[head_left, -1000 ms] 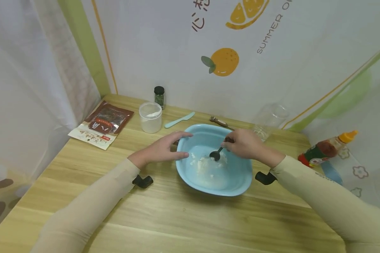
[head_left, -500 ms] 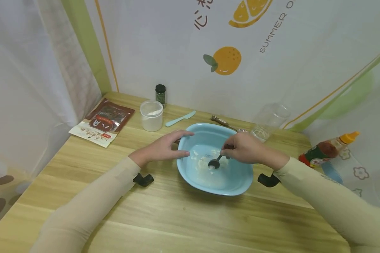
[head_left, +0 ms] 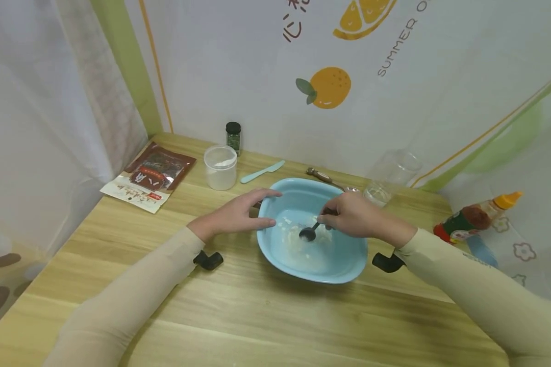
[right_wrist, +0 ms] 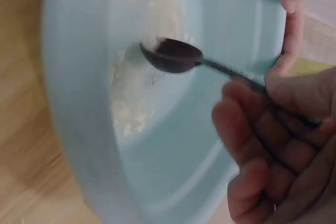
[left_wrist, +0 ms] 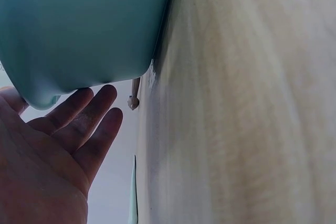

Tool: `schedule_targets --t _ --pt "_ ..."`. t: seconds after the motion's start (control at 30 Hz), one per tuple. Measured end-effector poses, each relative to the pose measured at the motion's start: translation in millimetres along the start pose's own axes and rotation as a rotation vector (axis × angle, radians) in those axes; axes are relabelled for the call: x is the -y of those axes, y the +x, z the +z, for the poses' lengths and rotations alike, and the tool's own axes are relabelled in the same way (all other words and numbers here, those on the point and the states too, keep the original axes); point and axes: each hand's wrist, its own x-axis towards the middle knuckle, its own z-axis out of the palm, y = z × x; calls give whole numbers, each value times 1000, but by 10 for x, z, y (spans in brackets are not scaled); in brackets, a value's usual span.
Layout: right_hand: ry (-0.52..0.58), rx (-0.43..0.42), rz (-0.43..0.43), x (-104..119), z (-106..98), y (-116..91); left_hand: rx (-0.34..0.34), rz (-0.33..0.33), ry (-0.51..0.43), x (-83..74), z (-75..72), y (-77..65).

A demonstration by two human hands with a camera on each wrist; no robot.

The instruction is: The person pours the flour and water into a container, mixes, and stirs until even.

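In the head view a light blue basin [head_left: 344, 265] stands on the wooden table, with white clumpy powder [head_left: 298, 239] on its bottom. My left hand [head_left: 231, 214] holds the basin's left rim; thumb and index finger reach over the edge. The left wrist view shows the other fingers [left_wrist: 97, 129] almost straight against the outer wall. My right hand [head_left: 355, 211] pinches the handle of a small black spoon [head_left: 307, 234] over the basin. In the right wrist view the spoon's bowl [right_wrist: 173, 56] is down at the powder.
Behind the basin lie a pale green knife [head_left: 263, 172] and a brown-handled utensil [head_left: 320, 175]. A plastic tub [head_left: 220, 176] of white powder, a black-capped jar [head_left: 233, 137] and a spice packet [head_left: 149, 176] stand left; a clear jar [head_left: 387, 178] and sauce bottle [head_left: 475, 216] right.
The spoon's bowl has moved left and slightly down across the powder in the basin, the right hand with it. The left hand stays at the rim. The head view has shifted slightly.
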Motion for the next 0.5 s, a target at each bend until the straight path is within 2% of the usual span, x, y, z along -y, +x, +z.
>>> schedule_targets --t 0.1,0.17,0.37,0.43,0.5 --pt "40 33 -54 19 -1 22 -5 -3 3 -24 -15 -1" --pt "53 33 -61 22 3 54 -5 -7 -3 -27 -19 -8" --pt "3 -68 65 -18 -2 115 9 -9 -24 -49 -11 -2" --pt "25 -40 71 -15 -8 108 12 -11 -30 -46 -6 5" --pt "61 10 33 -7 -10 95 10 -12 -29 -38 -3 9"
